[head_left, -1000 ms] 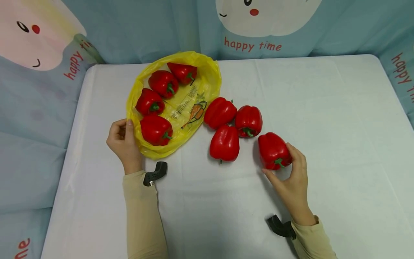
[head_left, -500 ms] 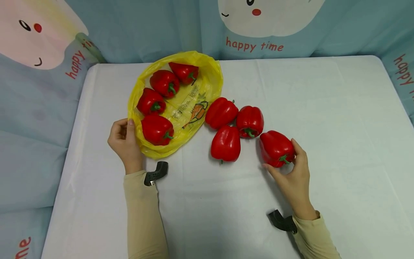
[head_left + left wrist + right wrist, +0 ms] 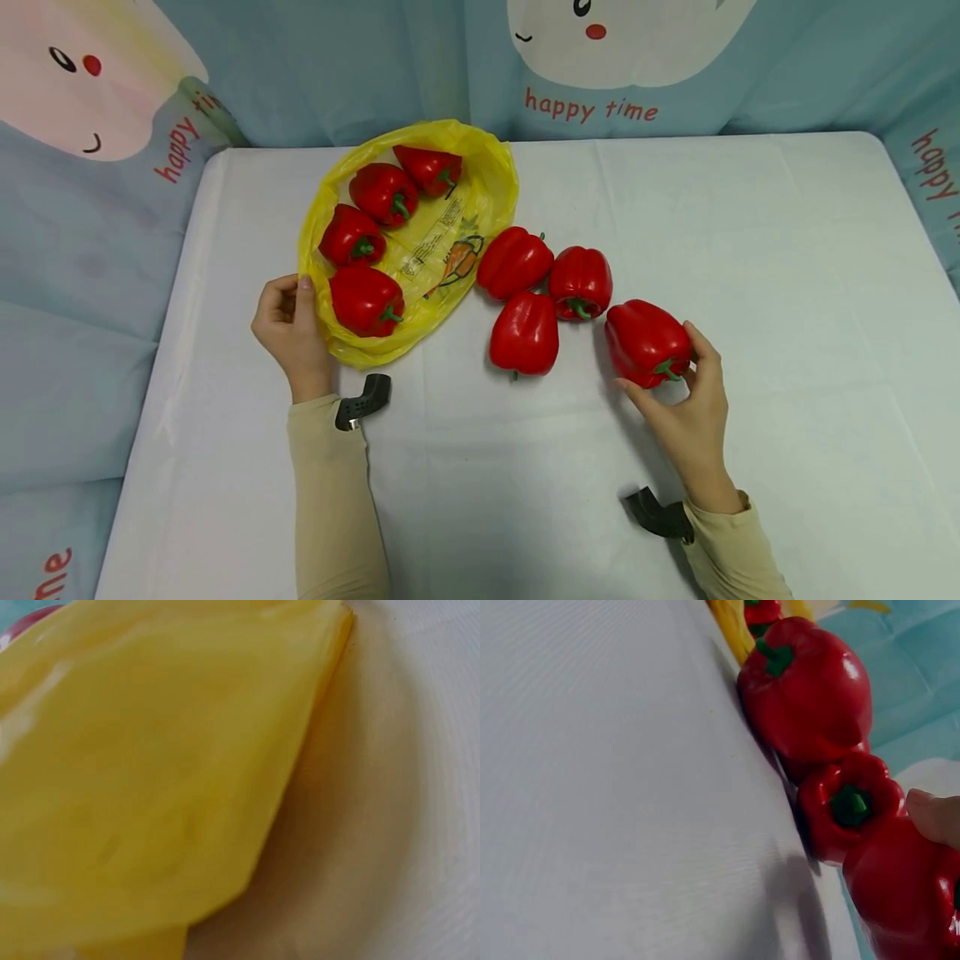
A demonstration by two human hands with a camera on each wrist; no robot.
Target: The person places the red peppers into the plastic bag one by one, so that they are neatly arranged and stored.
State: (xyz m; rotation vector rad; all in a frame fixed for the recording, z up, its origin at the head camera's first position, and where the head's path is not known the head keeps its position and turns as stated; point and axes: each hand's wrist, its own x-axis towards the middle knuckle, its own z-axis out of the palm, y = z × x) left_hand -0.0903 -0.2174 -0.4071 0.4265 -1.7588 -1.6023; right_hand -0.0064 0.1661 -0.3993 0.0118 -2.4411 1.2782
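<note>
A pale blue hanging (image 3: 337, 67), printed with cartoon shapes and the words "happy time", closes in the scene from nine o'clock through twelve to three. Before me stands a table (image 3: 750, 233) with a white covering. At eleven o'clock on it, a yellow plastic bag (image 3: 495, 171) lies wide open. The person's left hand (image 3: 296, 333) is at the bag's eight o'clock, pinching its rim. The right hand (image 3: 697, 412), at four o'clock, is spread around a red pepper (image 3: 645, 337), gripping it between thumb and fingers, seemingly just off the surface. Things look about halfway: four peppers (image 3: 366, 300) lie inside the bag; the held one and three loose peppers (image 3: 523, 333), clustered by its four-o'clock side, are outside.
</note>
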